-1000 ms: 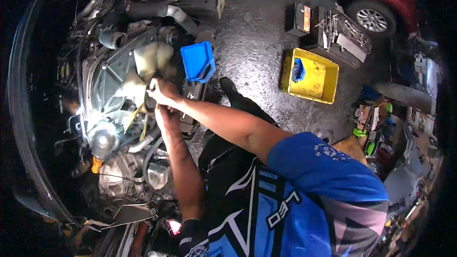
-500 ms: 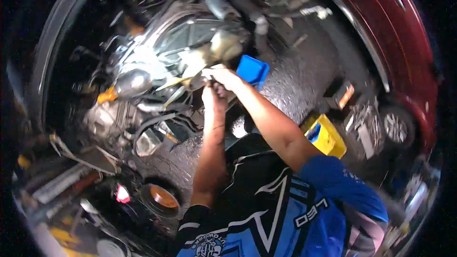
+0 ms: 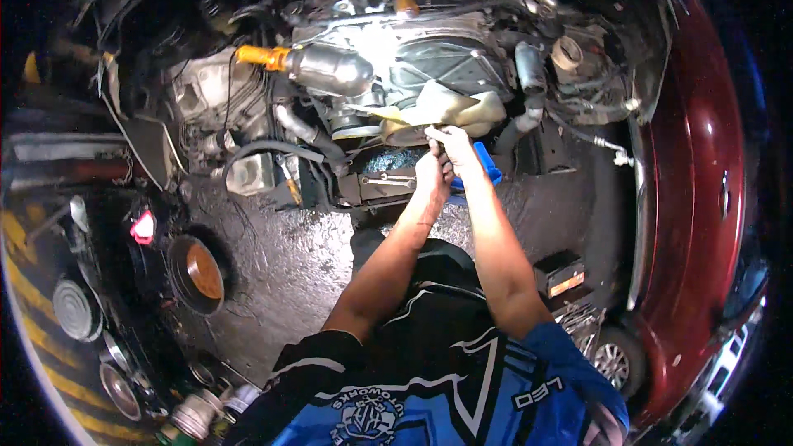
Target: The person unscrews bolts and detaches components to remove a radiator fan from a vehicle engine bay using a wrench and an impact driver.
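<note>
My left hand (image 3: 433,173) and my right hand (image 3: 453,145) are together at the front of the engine bay, fingers curled in. They are right against the lower edge of a round metal piece (image 3: 403,135) below the cream-coloured cooling fan (image 3: 454,107). Whatever is between my fingers is too small and covered to make out. Two wrenches (image 3: 388,178) lie on the dark crossmember (image 3: 380,192) just left of my left hand. Partly behind my right wrist stands a blue plastic container (image 3: 488,163).
A work lamp (image 3: 326,68) with an orange handle shines across the engine. Hoses (image 3: 277,147) curve at the left. On the wet floor sit a round pan (image 3: 205,271) with brown contents and a dark box (image 3: 560,273). A red car body (image 3: 694,198) borders the right.
The whole view has swung round and levelled, so the engine bay now lies straight ahead. The yellow container has left the view. Both hands stay together by the fan.
</note>
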The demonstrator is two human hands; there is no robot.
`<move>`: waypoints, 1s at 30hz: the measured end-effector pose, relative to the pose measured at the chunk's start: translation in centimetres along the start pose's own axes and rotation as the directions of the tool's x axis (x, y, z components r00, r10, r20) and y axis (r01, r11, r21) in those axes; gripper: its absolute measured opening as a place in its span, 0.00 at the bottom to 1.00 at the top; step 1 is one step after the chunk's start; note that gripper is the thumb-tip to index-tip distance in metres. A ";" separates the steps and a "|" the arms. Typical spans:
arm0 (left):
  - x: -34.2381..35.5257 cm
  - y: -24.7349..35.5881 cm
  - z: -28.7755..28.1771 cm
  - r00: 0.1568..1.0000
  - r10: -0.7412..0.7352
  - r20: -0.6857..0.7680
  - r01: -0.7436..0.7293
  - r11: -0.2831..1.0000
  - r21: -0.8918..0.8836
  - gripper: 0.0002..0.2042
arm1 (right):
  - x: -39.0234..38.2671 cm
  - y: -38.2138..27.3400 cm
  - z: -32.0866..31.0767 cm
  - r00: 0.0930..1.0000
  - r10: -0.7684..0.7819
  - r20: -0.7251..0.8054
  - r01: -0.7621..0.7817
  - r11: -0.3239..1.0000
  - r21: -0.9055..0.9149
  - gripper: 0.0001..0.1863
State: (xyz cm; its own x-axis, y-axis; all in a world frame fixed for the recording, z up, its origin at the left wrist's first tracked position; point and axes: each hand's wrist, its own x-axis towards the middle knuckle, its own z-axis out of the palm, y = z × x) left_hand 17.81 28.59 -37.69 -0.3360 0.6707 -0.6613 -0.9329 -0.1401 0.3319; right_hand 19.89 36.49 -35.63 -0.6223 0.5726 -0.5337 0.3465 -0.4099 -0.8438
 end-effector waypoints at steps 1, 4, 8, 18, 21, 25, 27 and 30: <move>0.0 0.2 -0.2 0.997 0.074 0.023 -0.075 0.997 0.017 0.17 | 0.3 -0.1 1.1 0.998 -0.056 -0.002 0.056 0.998 0.016 0.15; -0.1 0.8 0.0 0.999 -0.053 -0.003 0.051 0.971 -0.234 0.18 | -0.2 -1.1 -0.3 0.933 0.283 0.223 -0.322 0.932 0.165 0.16; -0.2 0.4 0.9 1.000 -0.015 -0.021 0.012 0.987 -0.162 0.19 | 0.9 0.4 -0.5 1.000 -0.030 0.008 0.030 0.999 -0.016 0.18; 0.0 0.0 1.2 0.998 0.018 -0.053 -0.030 0.975 -0.221 0.20 | 0.2 -0.7 0.1 0.997 0.027 0.073 -0.027 1.000 0.011 0.14; 0.2 0.1 1.5 0.989 0.068 -0.128 -0.094 0.972 -0.215 0.20 | -0.6 -1.8 0.2 0.991 0.102 0.087 -0.095 0.992 -0.078 0.15; 0.2 -0.6 0.7 0.999 0.028 -0.046 -0.041 0.949 -0.312 0.19 | -0.4 -1.7 -0.4 0.965 0.129 0.228 -0.142 0.989 0.041 0.16; 0.3 -0.7 0.6 0.999 0.016 -0.044 -0.024 0.983 -0.181 0.17 | -0.3 -1.4 -0.4 0.998 0.013 0.068 -0.002 0.987 -0.159 0.17; 0.9 -0.7 1.6 0.976 0.049 -0.212 -0.097 0.970 -0.223 0.22 | -0.4 -1.0 -0.5 0.996 0.035 0.076 -0.028 0.996 -0.086 0.17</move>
State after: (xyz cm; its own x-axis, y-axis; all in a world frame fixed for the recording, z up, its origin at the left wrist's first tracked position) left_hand 18.34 30.44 -37.42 -0.4011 0.4931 -0.7720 -0.9012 -0.3635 0.2361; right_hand 20.10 37.01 -34.61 -0.6617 0.5020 -0.5569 0.4232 -0.3631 -0.8301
